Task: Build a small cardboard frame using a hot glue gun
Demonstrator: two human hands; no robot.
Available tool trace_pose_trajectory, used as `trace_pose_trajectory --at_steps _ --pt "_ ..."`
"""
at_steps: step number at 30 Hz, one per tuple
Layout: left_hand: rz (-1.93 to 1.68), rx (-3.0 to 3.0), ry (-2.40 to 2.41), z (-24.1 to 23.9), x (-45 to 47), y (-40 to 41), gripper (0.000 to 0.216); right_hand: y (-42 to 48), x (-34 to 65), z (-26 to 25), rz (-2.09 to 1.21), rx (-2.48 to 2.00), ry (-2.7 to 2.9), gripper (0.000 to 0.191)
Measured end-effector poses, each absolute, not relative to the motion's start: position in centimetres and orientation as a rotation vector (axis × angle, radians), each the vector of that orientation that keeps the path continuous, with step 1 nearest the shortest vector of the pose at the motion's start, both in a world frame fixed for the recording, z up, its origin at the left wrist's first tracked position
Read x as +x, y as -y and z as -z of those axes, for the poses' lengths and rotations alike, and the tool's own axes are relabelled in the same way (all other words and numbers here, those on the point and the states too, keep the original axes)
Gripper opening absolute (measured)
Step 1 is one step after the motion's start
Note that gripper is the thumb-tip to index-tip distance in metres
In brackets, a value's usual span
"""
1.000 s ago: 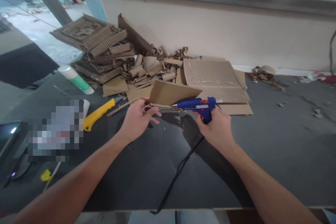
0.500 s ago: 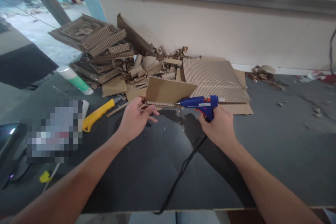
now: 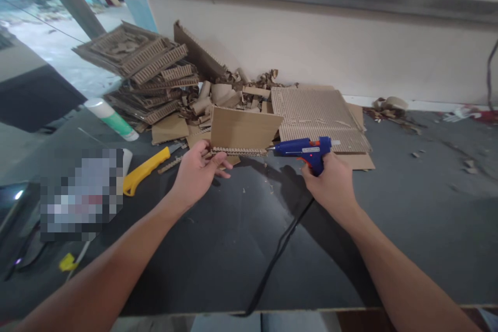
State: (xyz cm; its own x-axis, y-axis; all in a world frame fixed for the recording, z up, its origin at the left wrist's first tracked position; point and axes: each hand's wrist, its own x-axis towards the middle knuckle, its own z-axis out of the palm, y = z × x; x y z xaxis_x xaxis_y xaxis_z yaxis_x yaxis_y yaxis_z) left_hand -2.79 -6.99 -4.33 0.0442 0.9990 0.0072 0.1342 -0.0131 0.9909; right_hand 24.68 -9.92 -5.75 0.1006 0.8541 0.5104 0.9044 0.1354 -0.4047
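In the head view, my left hand (image 3: 200, 171) grips the left end of a folded cardboard piece (image 3: 245, 129), thumb in front. One flat panel of it stands up, and a corrugated edge runs along its bottom. My right hand (image 3: 330, 181) is wrapped round the handle of a blue hot glue gun (image 3: 301, 147), a finger by the orange trigger. The metal nozzle points left, at the right end of the corrugated edge; whether it touches cannot be made out. A clear glue stick (image 3: 335, 142) pokes out of the gun's back.
A yellow utility knife (image 3: 148, 168) and a white-green tube (image 3: 112, 119) lie at the left. Stacked corrugated cardboard (image 3: 148, 67), scraps and a ribbed sheet (image 3: 315, 114) stand along the wall. The gun's black cord (image 3: 272, 262) runs over the table's front edge.
The glue gun has moved right along the corrugated edge to its right end. My left hand and the cardboard piece have shifted slightly left, and the panel stands a little higher.
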Motion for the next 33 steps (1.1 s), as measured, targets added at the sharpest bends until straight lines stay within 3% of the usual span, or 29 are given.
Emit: trace_pose_trajectory --at_steps 7,12,21,33 --pt "-1.126 1.28 -1.256 4.1 -2.6 7.1 0.035 9.9 24.9 5.5 0.071 -1.725 1.718 0.006" --pt "-1.155 1.13 -1.204 4.0 -2.7 7.1 0.044 9.7 24.5 5.1 0.039 -1.797 1.531 0.021" --pt "-1.135 0.973 -1.189 3.8 -2.6 7.2 0.038 9.6 24.6 5.5 -0.362 -1.858 1.281 0.042" --pt "-1.153 0.935 -1.039 3.5 -2.6 7.6 0.03 9.8 23.7 5.4 -0.521 -1.799 1.225 0.042"
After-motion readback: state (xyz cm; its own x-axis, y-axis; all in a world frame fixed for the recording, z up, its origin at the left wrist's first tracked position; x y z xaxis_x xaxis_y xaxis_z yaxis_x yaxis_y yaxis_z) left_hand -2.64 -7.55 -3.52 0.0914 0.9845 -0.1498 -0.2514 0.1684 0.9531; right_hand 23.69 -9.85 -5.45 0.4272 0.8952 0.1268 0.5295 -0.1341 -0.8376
